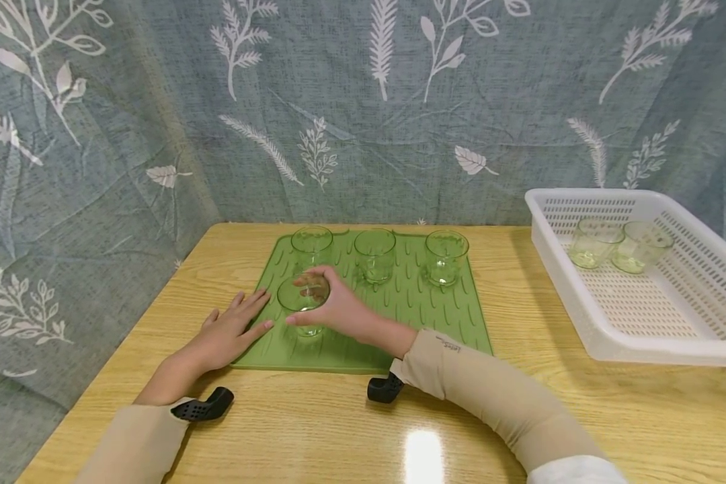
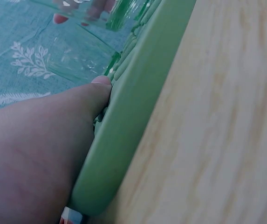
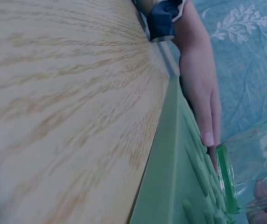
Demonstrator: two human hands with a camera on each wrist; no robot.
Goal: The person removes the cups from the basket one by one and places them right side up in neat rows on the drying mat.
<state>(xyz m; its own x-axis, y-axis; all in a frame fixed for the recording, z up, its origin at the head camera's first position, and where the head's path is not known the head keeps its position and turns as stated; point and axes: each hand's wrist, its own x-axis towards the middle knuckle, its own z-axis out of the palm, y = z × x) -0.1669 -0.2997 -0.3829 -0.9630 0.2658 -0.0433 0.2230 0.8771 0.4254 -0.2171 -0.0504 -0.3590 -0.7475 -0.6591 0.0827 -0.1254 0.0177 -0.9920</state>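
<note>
My right hand (image 1: 352, 310) holds a clear green-tinted drinking glass (image 1: 308, 330) at the front left of a green ridged drying mat (image 1: 454, 319), thumb on the near side and fingers around the far side. In the right wrist view the glass (image 3: 245, 156) stands upright, its base at the mat's surface. My left hand (image 1: 232, 333) rests with extended fingers on the mat's left edge; in the left wrist view its thumb (image 2: 96, 95) lies on the mat's border. Behind, three similar glasses stand in a row: left (image 1: 312, 243), middle (image 1: 375, 259) and right (image 1: 446, 261).
A white perforated plastic basket (image 1: 659, 349) stands on the right of the wooden table (image 1: 290, 430). Inside it, near the back, are two glasses, one on the left (image 1: 591, 247) and one on the right (image 1: 640, 250). A patterned blue-grey cloth (image 1: 351, 161) hangs behind the table.
</note>
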